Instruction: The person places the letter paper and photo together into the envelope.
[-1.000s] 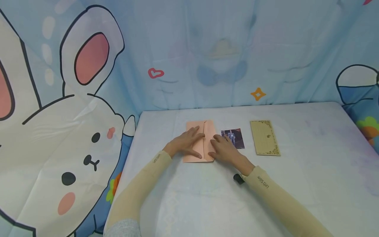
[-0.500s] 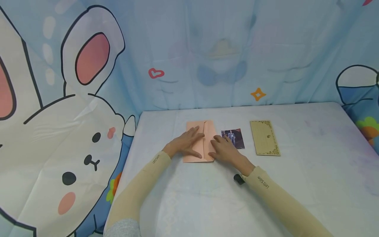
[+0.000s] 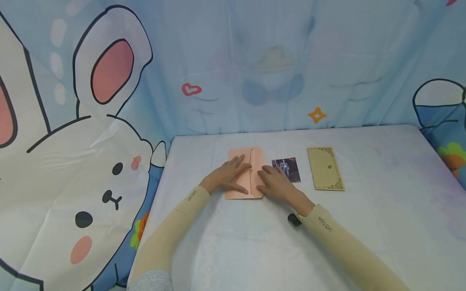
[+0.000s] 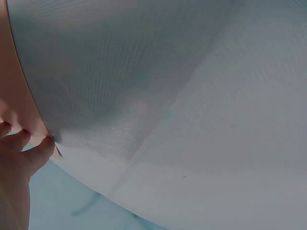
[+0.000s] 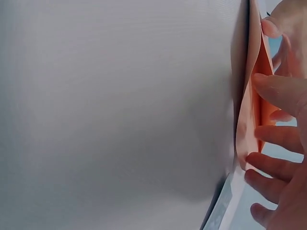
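Observation:
A peach-pink paper envelope [image 3: 257,157] lies on the table in the head view, its lengthwise seam facing up. Across its left half rests my left hand [image 3: 229,177], fingers spread. My right hand [image 3: 277,185] touches the envelope's right edge with its fingertips. In the right wrist view, the right hand's fingers [image 5: 276,139] are fairly straight against the envelope [image 5: 245,120], whose edge gapes slightly and shows an orange inside. The left wrist view catches the left fingertips [image 4: 43,151] on the envelope's edge. Just beyond the right hand is a small photo [image 3: 292,169], partly covered by it.
A tan card [image 3: 324,169] with an ornate dark border lies to the right of the photo. White cloth covers the table [image 3: 386,202]. Behind it hangs a blue cartoon curtain [image 3: 233,60], with a large rabbit print on the left. A black device [image 3: 294,220] sits under the right wrist.

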A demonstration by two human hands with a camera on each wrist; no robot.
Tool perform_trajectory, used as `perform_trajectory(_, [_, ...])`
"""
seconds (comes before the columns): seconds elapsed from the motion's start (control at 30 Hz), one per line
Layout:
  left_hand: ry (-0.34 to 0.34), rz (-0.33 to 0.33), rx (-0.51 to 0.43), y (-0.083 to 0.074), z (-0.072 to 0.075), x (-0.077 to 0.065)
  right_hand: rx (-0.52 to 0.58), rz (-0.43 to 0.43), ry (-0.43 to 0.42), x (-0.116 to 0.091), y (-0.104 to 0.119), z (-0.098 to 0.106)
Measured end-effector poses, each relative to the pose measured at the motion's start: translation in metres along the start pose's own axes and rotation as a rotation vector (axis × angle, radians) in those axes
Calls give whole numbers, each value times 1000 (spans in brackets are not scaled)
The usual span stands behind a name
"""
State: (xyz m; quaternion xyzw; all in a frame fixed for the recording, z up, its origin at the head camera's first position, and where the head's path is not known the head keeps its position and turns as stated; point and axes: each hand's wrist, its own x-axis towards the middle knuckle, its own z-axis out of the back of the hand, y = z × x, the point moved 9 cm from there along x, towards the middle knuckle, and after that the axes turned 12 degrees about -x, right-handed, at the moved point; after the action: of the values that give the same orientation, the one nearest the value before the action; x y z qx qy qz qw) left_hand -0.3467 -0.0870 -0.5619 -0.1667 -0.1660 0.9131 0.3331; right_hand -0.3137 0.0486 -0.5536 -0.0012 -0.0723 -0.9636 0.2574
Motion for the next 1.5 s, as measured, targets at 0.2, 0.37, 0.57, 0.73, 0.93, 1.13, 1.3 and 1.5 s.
perform_trajectory(0.2, [14, 8, -7, 1, -2, 1, 29, 6, -32, -1, -3, 6])
perform_trajectory(0.37, [23, 3, -10, 1, -3, 1, 8, -11, -53, -2, -11, 17])
perform_trajectory(0.57, [30, 0, -26, 1, -3, 2, -5, -46, -87, -6, -31, 26])
perform_trajectory(0.73, [32, -10, -31, 1, -3, 1, 26, -96, -76, -10, -52, 24])
perform_trajectory(0.93, [38, -14, -41, 0, -1, 1, 26, -154, -23, -14, -73, 18])
perform_trajectory(1.13, [39, -11, -53, 0, -1, 0, 16, -189, -35, -19, -88, 17])
perform_trajectory(1.3, [38, -7, -51, 0, -1, -1, 26, -217, -20, -18, -96, 13])
perform_trajectory(1.5, [37, -9, -56, 1, -1, -1, 7, -218, -28, -16, -99, 12])
